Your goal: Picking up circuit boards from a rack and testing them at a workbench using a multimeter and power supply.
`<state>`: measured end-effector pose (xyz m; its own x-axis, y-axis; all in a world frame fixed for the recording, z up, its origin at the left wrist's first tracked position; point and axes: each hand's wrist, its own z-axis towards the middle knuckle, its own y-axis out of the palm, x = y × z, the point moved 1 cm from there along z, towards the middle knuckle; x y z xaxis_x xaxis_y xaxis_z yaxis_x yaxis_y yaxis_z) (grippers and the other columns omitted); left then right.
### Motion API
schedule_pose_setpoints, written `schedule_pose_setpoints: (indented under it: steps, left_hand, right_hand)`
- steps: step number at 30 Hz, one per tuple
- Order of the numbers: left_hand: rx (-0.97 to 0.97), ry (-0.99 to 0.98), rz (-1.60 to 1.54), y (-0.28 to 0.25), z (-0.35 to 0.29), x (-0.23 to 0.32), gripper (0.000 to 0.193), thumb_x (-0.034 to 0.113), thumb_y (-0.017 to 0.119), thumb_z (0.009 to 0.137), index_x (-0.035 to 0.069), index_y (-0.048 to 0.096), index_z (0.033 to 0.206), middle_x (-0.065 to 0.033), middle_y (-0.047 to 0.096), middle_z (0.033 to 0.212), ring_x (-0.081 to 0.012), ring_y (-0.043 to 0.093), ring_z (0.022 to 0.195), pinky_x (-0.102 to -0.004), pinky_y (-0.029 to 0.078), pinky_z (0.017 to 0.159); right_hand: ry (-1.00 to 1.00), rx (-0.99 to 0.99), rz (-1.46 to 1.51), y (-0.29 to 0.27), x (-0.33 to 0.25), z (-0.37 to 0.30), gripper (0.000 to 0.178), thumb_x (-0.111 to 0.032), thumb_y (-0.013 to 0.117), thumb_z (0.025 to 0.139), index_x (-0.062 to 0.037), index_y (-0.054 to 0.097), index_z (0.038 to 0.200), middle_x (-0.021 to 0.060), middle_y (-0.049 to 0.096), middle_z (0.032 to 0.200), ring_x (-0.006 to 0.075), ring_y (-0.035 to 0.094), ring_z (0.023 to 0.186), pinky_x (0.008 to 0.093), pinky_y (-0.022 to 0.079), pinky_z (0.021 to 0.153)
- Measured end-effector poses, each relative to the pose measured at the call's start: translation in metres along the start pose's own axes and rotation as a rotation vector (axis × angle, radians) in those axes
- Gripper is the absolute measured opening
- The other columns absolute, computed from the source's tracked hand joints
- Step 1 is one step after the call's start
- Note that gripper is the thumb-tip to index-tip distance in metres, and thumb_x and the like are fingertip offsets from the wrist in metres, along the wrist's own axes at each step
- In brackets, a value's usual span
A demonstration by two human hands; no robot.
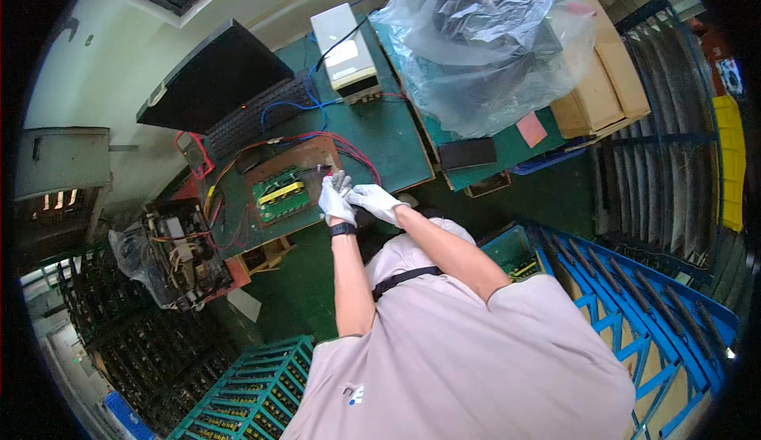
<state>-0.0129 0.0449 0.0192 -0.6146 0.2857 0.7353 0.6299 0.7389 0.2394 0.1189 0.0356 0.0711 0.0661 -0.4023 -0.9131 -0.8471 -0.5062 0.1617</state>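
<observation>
Both my hands wear white gloves with grey on the finger side and meet at the near edge of the green bench [400, 151]. My left hand [336, 199], a black watch on its wrist, is held up with its fingers curled. Against it my right hand [376, 200] presses its closed fingers; whatever lies between them is too small to make out. Just left of the hands, a green circuit board [281, 193] with a yellow part across it lies on a brown board [313, 154]. Red wires [366, 158] loop past close behind my hands.
A black monitor [218, 75] and keyboard [258, 111] stand at the back left, beside a white boxed instrument [342, 44]. Clear plastic sheeting [483, 51] covers something at the right, near cardboard boxes [598, 83]. Racks [246, 388] stand near left; a blue frame [634, 305] stands right.
</observation>
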Motion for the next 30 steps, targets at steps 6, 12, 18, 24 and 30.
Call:
schedule_pose_setpoints:
  steps: [6,12,18,24,30]
  left_hand:
    - [-0.182,-0.167,0.287,0.02,-0.022,0.0,0.059,0.059,0.053,0.095,0.005,0.065,0.115,-0.0108,0.068,0.122,-0.0231,0.061,0.114,-0.0437,0.046,0.096]
    - [-0.254,-0.25,0.508,-0.062,-0.049,-0.011,0.079,0.062,0.047,0.098,0.0,0.043,0.146,-0.0137,0.053,0.146,-0.024,0.057,0.124,-0.0425,0.038,0.108]
    - [0.119,-0.263,0.354,-0.212,-0.082,-0.038,0.065,0.054,0.053,0.097,0.002,0.056,0.135,-0.0142,0.064,0.132,-0.0222,0.065,0.108,-0.0405,0.044,0.102]
    - [0.417,-0.392,-0.2,-0.413,-0.149,-0.133,0.061,0.058,0.048,0.097,0.009,0.058,0.131,-0.0122,0.061,0.136,-0.0278,0.063,0.108,-0.043,0.046,0.095]
    - [0.196,-0.37,1.09,-0.384,-0.202,-0.123,0.033,0.032,0.05,0.095,0.012,0.064,0.118,-0.0155,0.07,0.112,-0.0367,0.068,0.101,-0.0448,0.055,0.085]
  right_hand:
    - [-0.07,0.247,-0.782,-0.038,-0.008,0.012,0.037,-0.038,0.05,0.096,-0.0072,0.069,0.096,0.0195,0.07,0.098,0.0413,0.064,0.093,0.0487,0.051,0.085]
    - [-0.388,0.407,-1.225,-0.084,-0.017,0.037,0.031,-0.038,0.06,0.09,-0.0122,0.071,0.078,0.0153,0.07,0.08,0.0329,0.067,0.078,0.0472,0.048,0.077]
    - [-0.363,0.748,-1.227,-0.093,-0.016,0.061,0.038,-0.025,0.066,0.085,-0.0041,0.06,0.116,0.0174,0.064,0.101,0.0355,0.06,0.097,0.0499,0.042,0.094]
    - [-0.721,0.219,-1.096,0.086,-0.069,0.114,0.066,-0.026,0.074,0.079,-0.0019,0.048,0.135,0.0187,0.061,0.116,0.0354,0.058,0.106,0.0456,0.045,0.095]
    - [-0.522,0.009,-1.441,0.163,-0.074,0.173,0.067,-0.035,0.077,0.078,-0.0038,0.053,0.131,0.019,0.065,0.114,0.037,0.063,0.106,0.0474,0.052,0.085]
